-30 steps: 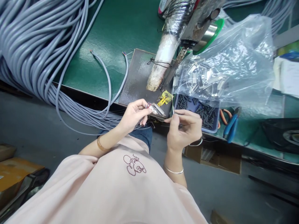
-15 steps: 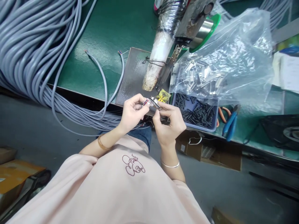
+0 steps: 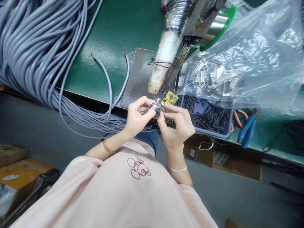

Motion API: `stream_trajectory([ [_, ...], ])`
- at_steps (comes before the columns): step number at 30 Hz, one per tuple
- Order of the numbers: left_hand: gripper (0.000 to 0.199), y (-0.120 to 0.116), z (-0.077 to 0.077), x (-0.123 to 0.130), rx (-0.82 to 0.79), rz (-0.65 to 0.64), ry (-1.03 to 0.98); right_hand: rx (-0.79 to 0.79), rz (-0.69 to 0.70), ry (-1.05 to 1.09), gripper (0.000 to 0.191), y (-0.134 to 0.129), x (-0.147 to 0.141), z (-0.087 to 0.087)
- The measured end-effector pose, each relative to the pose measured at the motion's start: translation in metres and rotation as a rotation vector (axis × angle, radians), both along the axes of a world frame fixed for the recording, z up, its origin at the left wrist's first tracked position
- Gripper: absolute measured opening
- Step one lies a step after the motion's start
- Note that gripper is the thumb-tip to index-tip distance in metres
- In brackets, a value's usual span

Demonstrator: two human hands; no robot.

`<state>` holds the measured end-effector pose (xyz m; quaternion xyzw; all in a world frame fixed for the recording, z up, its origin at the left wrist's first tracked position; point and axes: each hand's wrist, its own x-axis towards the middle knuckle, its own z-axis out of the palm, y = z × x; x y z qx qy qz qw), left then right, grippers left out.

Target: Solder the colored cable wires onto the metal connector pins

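My left hand (image 3: 140, 115) pinches the stripped end of a grey cable, its thin coloured wires (image 3: 152, 105) poking out past the fingertips. Facing it, my right hand (image 3: 177, 123) grips a small metal multi-pin connector (image 3: 161, 106) between thumb and fingers. The wires reach the connector's row of pins beneath the tip of a soldering iron (image 3: 163, 91). Whether any wire is joined to a pin is too small to tell. A yellow sponge-like piece (image 3: 171, 97) lies just behind the connector.
Grey cables (image 3: 42, 47) are heaped at left. A solder spool (image 3: 219, 27) with a green rim stands behind the iron. At right are a blue tray (image 3: 213, 133) of black tubes, a clear plastic bag (image 3: 268, 57) over metal connectors, and blue-and-orange pliers (image 3: 247, 129).
The camera view has shifted, so the bench things sit farther right. My left fingers have turned slightly, and more of the grey cable end shows. Both hands keep their grips.
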<state>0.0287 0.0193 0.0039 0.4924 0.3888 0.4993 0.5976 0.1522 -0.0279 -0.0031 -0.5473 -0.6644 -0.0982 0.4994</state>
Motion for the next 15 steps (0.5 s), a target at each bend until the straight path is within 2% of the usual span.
stream_trajectory([
  [10, 0.018, -0.002, -0.002, -0.002, -0.078, -0.059, 0.008, -0.003, -0.01, -0.116, 0.019, -0.007, 0.002, -0.004],
  [13, 0.017, -0.005, -0.002, -0.006, -0.114, -0.105, -0.01, -0.019, -0.022, -0.038, 0.018, -0.01, 0.004, 0.0],
  [15, 0.023, -0.007, -0.001, -0.01, -0.161, -0.181, -0.063, -0.113, -0.024, 0.089, 0.017, -0.013, 0.005, 0.002],
])
